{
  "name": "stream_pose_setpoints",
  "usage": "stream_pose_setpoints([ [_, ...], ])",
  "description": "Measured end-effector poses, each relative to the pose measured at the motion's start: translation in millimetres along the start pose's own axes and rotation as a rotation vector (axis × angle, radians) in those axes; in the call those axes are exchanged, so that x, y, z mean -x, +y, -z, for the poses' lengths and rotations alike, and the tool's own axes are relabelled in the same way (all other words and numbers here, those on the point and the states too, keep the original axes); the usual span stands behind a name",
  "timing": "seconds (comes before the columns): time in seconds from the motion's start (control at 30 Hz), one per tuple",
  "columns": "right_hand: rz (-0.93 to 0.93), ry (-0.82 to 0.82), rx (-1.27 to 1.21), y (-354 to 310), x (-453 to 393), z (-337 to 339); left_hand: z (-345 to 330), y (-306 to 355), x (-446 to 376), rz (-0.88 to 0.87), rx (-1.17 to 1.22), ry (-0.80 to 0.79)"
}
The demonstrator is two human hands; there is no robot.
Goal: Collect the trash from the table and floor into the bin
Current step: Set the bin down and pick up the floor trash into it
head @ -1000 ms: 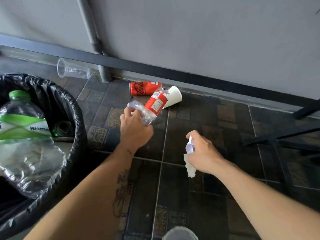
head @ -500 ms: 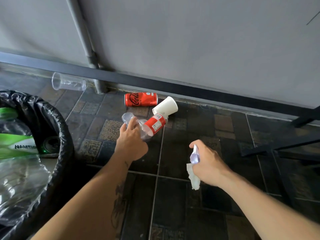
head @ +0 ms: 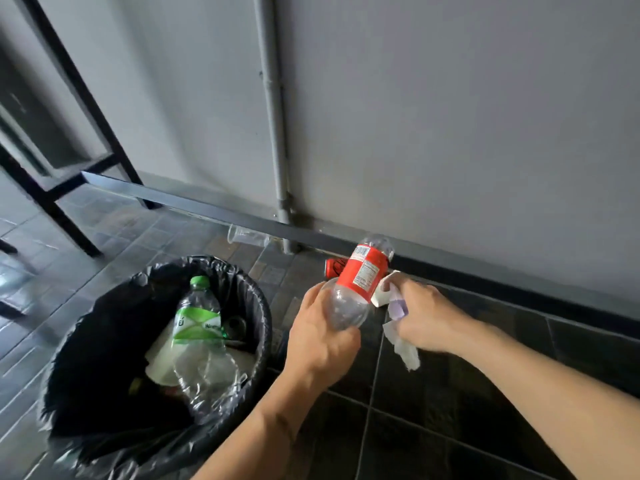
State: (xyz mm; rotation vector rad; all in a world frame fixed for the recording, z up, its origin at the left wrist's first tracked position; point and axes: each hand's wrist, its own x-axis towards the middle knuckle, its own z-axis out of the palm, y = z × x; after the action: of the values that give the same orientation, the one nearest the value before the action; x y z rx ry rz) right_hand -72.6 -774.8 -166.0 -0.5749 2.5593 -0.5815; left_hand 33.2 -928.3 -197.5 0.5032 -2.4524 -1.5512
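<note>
At frame centre the left hand grips a bottle raised clear for the bin, while the right hand, clutching tissue, closes on a cup.

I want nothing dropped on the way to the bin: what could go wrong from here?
1. The left hand holds the bottle only by its slick neck end; it may slip.
2. The right hand bunches a cup and tissue; the dangling tissue could fall.
3. The can and clear cup could be missed.
</note>
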Motion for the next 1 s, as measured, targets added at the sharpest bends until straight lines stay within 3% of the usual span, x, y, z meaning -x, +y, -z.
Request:
stream_pose_setpoints([
  [0.2,0.036,0.038,-0.245,-75.6,3.1,4.5,94.0,24.7,19.7,-0.033,-0.03,0.239],
  [0.33,0.077,0.061,-0.493,-137.8,3.5,-18.4,150.7,3.6,35.6,0.107,-0.075,0.363],
  [0.43,0.138,0.079,-0.59,-174.6,3.0,-51.9,177.2,-17.7,51.1,0.212,-0.145,0.367],
  [0.53,0.188,-0.057,-0.47,-195.1,5.0,-82.5,191.9,-39.2,63.8,0.292,-0.295,0.249],
  [0.67,0.175,-0.039,-0.254,-189.8,4.2,-95.3,199.9,-62.3,74.0,0.394,-0.365,0.193],
  [0.87,0.167,0.023,-0.193,-171.4,4.3,-95.6,201.1,-80.4,82.1,0.315,-0.563,0.422],
  [1.0,0.082,0.037,-0.166,-172.4,7.1,-107.0,206.3,-94.2,90.9,0.286,-0.726,0.494],
])
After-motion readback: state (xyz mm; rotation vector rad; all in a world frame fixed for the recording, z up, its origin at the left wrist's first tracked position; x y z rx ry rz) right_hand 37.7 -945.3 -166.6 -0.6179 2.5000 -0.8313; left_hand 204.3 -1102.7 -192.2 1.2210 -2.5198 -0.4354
